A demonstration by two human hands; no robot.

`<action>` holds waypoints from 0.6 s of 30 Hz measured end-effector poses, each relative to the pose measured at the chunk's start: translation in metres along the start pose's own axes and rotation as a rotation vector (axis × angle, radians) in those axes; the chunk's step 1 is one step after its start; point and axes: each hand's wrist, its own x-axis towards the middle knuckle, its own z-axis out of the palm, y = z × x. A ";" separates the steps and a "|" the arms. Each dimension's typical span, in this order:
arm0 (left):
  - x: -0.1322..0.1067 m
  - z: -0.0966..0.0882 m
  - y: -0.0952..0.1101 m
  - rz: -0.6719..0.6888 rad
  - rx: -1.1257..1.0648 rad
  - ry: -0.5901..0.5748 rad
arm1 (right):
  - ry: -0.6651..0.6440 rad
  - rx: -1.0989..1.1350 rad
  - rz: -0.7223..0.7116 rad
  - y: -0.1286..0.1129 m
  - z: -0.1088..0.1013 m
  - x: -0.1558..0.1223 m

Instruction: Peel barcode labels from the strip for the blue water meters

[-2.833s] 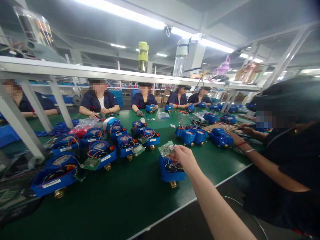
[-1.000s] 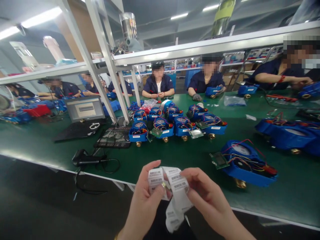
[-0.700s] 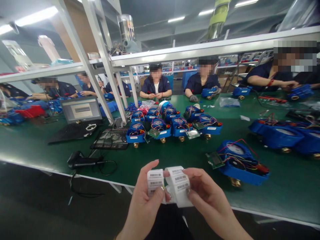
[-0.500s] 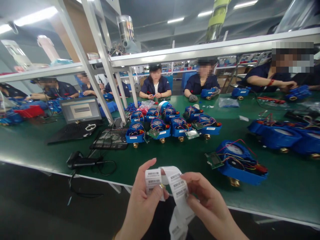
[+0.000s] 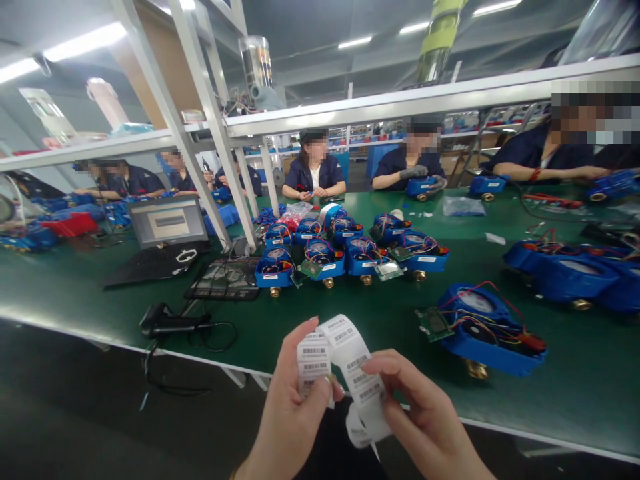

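Observation:
Both my hands hold a white strip of barcode labels (image 5: pixel 335 353) in front of the green table's near edge. My left hand (image 5: pixel 290 407) pinches the strip's left end between thumb and fingers. My right hand (image 5: pixel 420 420) grips the strip's right part, whose loose tail curls down below. A blue water meter (image 5: pixel 487 330) with red and black wires and a small circuit board lies on the table just right of my hands.
Several blue meters (image 5: pixel 325 257) stand in rows mid-table, more at the right (image 5: pixel 570 270). A laptop (image 5: pixel 163 233), a dark tray (image 5: pixel 225 280) and a handheld scanner with cable (image 5: pixel 167 320) sit at the left. Co-workers in dark uniforms sit across the green table (image 5: pixel 100 293).
From 2.8 s ago my view turned left and my right hand left the meter. In the last second my hands pulled the label strip along, bending it over my left fingers.

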 end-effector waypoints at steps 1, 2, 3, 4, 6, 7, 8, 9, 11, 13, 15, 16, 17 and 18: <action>0.000 0.000 -0.001 0.013 0.008 0.010 | 0.002 -0.016 -0.005 0.000 -0.001 0.000; -0.001 0.001 -0.002 0.025 0.019 0.021 | 0.000 -0.033 -0.009 0.000 -0.001 0.000; -0.001 0.001 -0.003 0.036 0.032 0.033 | -0.009 -0.049 -0.013 -0.001 -0.002 0.001; -0.002 0.002 -0.004 0.043 0.045 0.043 | -0.018 -0.063 -0.016 -0.002 -0.003 0.001; -0.002 0.003 -0.005 0.050 0.054 0.054 | -0.030 -0.085 -0.016 -0.004 -0.004 0.002; -0.001 0.003 -0.005 0.050 0.052 0.056 | -0.026 -0.095 -0.022 -0.004 -0.004 0.002; -0.001 0.004 -0.005 0.047 0.050 0.059 | -0.019 -0.103 -0.027 -0.004 -0.004 0.002; 0.000 0.004 -0.005 0.044 0.052 0.066 | -0.007 -0.107 -0.034 -0.004 -0.003 0.001; 0.001 0.004 -0.006 0.042 0.063 0.114 | 0.016 -0.113 -0.039 -0.003 -0.001 0.000; 0.003 0.005 -0.007 0.066 0.076 0.183 | 0.050 -0.121 -0.020 0.000 0.001 -0.001; 0.004 0.005 -0.009 0.111 0.090 0.227 | 0.090 -0.137 0.020 0.004 0.002 -0.004; 0.004 0.005 -0.010 0.130 0.098 0.231 | 0.108 -0.142 0.039 0.006 0.002 -0.005; 0.005 0.005 -0.011 0.141 0.103 0.227 | 0.117 -0.140 0.054 0.008 0.003 -0.006; 0.005 0.004 -0.012 0.140 0.105 0.220 | 0.118 -0.136 0.066 0.010 0.003 -0.007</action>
